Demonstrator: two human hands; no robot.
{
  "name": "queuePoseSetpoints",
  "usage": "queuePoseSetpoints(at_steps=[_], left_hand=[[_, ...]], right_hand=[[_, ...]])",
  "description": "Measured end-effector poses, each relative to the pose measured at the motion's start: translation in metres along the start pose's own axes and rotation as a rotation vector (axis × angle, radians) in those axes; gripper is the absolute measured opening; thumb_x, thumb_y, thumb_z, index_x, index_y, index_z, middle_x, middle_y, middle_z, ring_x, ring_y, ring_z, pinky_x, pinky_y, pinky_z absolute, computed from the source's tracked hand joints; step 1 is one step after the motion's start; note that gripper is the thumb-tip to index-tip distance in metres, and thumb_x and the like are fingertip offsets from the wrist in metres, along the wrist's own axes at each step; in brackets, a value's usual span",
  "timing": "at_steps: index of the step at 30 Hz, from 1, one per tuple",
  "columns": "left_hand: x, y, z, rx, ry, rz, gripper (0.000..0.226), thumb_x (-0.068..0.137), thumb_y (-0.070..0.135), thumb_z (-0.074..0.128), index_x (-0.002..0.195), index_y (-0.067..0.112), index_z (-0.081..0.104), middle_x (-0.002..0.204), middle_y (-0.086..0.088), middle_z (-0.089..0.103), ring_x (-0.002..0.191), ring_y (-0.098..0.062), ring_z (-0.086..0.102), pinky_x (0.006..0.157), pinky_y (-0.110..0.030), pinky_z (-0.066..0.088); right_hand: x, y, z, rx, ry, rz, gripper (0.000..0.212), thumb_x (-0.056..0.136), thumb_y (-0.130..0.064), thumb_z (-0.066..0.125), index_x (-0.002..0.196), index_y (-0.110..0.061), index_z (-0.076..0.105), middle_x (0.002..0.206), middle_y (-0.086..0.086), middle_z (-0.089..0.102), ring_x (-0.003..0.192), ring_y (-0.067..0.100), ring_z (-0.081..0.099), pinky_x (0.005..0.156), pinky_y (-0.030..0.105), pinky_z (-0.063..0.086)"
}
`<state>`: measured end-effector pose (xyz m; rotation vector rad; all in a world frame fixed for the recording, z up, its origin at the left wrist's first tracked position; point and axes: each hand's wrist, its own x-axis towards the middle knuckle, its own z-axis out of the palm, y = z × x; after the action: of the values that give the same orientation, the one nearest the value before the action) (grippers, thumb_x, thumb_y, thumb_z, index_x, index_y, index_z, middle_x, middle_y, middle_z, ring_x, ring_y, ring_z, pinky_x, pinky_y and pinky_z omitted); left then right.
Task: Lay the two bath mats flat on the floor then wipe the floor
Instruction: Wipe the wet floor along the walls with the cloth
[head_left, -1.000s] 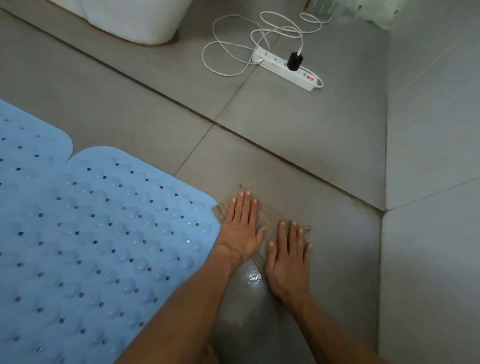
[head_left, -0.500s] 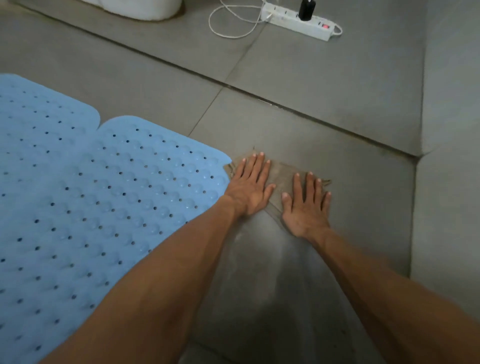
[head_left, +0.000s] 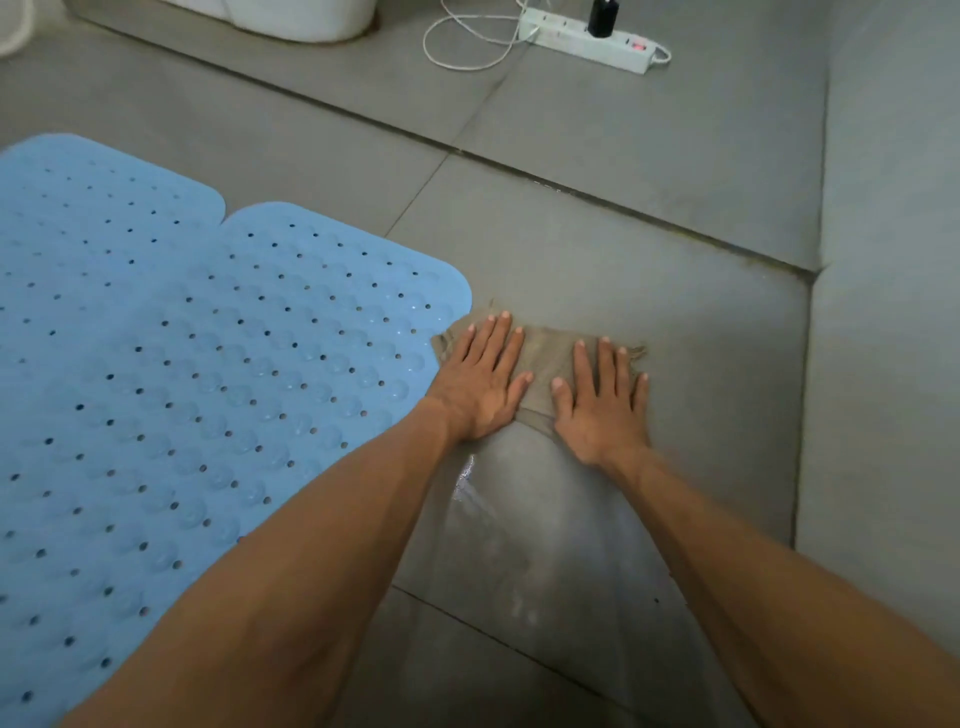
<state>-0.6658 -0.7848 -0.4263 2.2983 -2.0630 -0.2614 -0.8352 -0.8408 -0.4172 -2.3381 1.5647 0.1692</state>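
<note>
Two light blue perforated bath mats lie flat side by side on the grey tiled floor (head_left: 597, 249) at the left, the near mat (head_left: 234, 389) and the far mat (head_left: 78, 218). A brown frayed cloth (head_left: 545, 358) lies on the floor just right of the near mat's corner. My left hand (head_left: 480, 382) and my right hand (head_left: 602, 405) press flat on the cloth, fingers spread and pointing away from me. They cover most of it. A wet shiny streak (head_left: 519, 519) runs on the tile between my forearms.
A grey wall (head_left: 893, 260) rises close on the right. At the top lie a white power strip (head_left: 587, 39) with a black plug and a looped white cable (head_left: 467, 49). A white rounded base (head_left: 301, 18) stands at the top left.
My hands remain pressed on the cloth beside the mat corner, hardly shifted against it. My arms are stretched out further, and more of both forearms shows.
</note>
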Motion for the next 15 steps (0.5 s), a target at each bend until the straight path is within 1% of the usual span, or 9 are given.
queuePoseSetpoints(at_steps=[2, 7, 9, 12, 15], left_hand=[[-0.027, 0.005, 0.003, -0.005, -0.016, -0.032, 0.078, 0.089, 0.052, -0.009, 0.154, 0.011, 0.001, 0.162, -0.011, -0.007, 0.149, -0.025, -0.008, 0.121, -0.044, -0.002], [-0.067, 0.013, 0.002, -0.027, -0.075, -0.062, 0.079, 0.086, 0.052, -0.011, 0.154, 0.011, -0.005, 0.161, -0.01, -0.014, 0.148, -0.024, -0.014, 0.121, -0.044, -0.007], [-0.07, 0.012, -0.001, -0.022, -0.098, -0.053, 0.08, 0.085, 0.054, -0.012, 0.153, 0.012, -0.007, 0.161, -0.01, -0.016, 0.148, -0.024, -0.016, 0.12, -0.043, -0.01], [-0.067, 0.013, -0.009, -0.035, -0.148, -0.059, 0.078, 0.086, 0.055, -0.01, 0.153, 0.013, -0.011, 0.16, -0.008, -0.02, 0.147, -0.023, -0.02, 0.119, -0.043, -0.014], [-0.067, 0.014, -0.013, -0.047, -0.21, -0.065, 0.079, 0.085, 0.056, -0.01, 0.152, 0.014, -0.014, 0.159, -0.008, -0.024, 0.145, -0.022, -0.024, 0.119, -0.044, -0.014]], right_hand=[[-0.016, -0.002, 0.005, -0.004, 0.014, -0.026, 0.065, 0.102, -0.053, 0.014, 0.158, -0.027, -0.004, 0.166, 0.001, -0.015, 0.152, 0.022, -0.019, 0.121, 0.05, -0.015], [-0.046, -0.002, 0.017, -0.035, 0.091, -0.098, 0.065, 0.1, -0.053, 0.013, 0.159, -0.026, 0.003, 0.167, 0.002, -0.007, 0.153, 0.022, -0.011, 0.122, 0.051, -0.008], [-0.05, -0.003, 0.02, -0.033, 0.115, -0.095, 0.066, 0.1, -0.054, 0.012, 0.159, -0.027, 0.004, 0.167, 0.001, -0.006, 0.153, 0.021, -0.01, 0.123, 0.051, -0.008], [-0.05, -0.001, 0.024, -0.022, 0.135, -0.087, 0.065, 0.1, -0.054, 0.011, 0.159, -0.028, 0.001, 0.167, -0.001, -0.01, 0.153, 0.018, -0.013, 0.123, 0.051, -0.006], [-0.051, 0.002, 0.027, -0.008, 0.175, -0.096, 0.066, 0.099, -0.055, 0.014, 0.159, -0.027, 0.008, 0.167, 0.0, -0.002, 0.154, 0.019, -0.005, 0.123, 0.052, -0.002]])
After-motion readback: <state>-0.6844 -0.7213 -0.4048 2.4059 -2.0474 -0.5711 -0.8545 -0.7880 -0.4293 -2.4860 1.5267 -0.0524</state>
